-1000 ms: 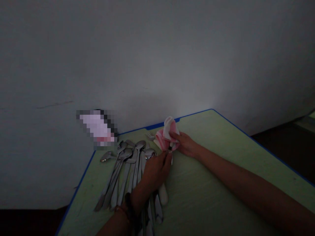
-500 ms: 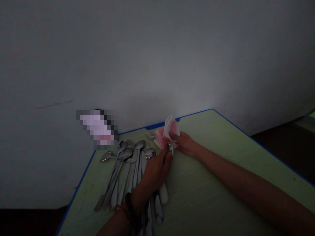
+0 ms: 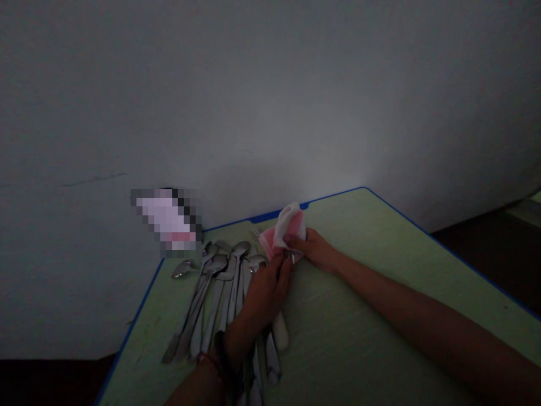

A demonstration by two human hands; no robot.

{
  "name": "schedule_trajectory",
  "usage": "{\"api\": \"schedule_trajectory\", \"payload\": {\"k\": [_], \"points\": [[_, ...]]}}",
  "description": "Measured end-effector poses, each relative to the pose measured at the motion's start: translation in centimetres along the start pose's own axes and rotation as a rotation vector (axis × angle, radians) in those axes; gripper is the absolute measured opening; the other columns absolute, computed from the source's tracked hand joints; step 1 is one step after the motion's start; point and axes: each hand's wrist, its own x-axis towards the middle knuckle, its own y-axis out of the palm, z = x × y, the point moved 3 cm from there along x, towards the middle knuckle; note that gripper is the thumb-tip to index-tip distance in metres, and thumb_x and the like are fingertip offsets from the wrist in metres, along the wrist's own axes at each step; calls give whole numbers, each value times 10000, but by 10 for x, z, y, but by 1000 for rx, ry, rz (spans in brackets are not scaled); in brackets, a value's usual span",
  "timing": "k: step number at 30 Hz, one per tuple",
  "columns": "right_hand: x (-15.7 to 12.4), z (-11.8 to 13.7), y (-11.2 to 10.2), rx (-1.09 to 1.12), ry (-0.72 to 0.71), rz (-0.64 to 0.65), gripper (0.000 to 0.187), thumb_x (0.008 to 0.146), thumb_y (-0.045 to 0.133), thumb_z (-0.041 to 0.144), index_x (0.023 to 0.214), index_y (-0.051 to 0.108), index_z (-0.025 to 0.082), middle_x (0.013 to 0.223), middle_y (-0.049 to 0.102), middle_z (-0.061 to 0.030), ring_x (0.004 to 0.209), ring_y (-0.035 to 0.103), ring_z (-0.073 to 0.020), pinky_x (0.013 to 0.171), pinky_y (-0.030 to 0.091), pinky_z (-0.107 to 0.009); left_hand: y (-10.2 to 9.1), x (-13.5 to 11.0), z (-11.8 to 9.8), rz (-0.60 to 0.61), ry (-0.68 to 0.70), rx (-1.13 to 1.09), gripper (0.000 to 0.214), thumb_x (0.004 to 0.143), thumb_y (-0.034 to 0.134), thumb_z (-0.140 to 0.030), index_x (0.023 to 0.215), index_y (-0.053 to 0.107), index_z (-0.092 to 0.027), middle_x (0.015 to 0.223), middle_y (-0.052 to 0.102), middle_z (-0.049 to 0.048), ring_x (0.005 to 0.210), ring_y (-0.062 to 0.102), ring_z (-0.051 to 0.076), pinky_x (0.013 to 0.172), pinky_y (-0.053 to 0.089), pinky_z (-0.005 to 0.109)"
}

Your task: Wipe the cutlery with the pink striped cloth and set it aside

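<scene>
My right hand [image 3: 315, 250] grips a pink and white cloth [image 3: 286, 228] near the far edge of the green table [image 3: 380, 282]. My left hand [image 3: 266, 290] pinches a small metal utensil [image 3: 291, 257] whose end is tucked into the cloth. The rest of that utensil is hidden by my fingers. To the left, under and beside my left forearm, lies a pile of several metal spoons [image 3: 215, 293]. A white-handled piece [image 3: 280, 336] lies at the pile's right side.
The table has a blue rim [image 3: 270, 215] and stands against a plain grey wall. A blurred-out object [image 3: 167, 221] sits at the table's far left corner. A fork [image 3: 256, 232] lies behind the cloth. Dark floor shows at the right.
The cloth has shifted slightly left and closed over the utensil's end. My left hand has moved a little up toward the cloth. The spoon pile has not moved.
</scene>
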Motion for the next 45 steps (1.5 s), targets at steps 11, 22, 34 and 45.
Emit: {"api": "schedule_trajectory", "payload": {"k": [11,22,34,45], "points": [[-1,5,1,-44,-19,-19,395,678,657,486,792,636,109,669,607,-18,585,503,-108,563,398,-225,-3,-1,-4,13,30,-11,357,917,302,-378,743,545,-181,637,602,18,577,542,148,556,343,233],[1,2,2,-1,-24,117,419,619,733,367,960,637,144,797,663,-30,697,583,-142,685,462,-271,-4,3,2,-47,-84,-9,361,896,305,-363,716,557,-176,555,582,16,507,534,150,516,334,237],[-1,5,3,81,2,-118,407,687,636,524,784,616,128,677,604,-15,597,529,-116,574,427,-242,-8,2,-5,-40,-43,-29,335,837,382,-331,597,553,-171,478,527,-20,488,503,120,487,311,211],[-3,3,5,263,27,85,357,629,736,394,844,631,129,779,658,-33,676,578,-122,685,460,-255,-4,3,-2,-18,-49,45,347,886,356,-386,708,574,-183,559,600,12,542,565,153,534,356,233]]}}
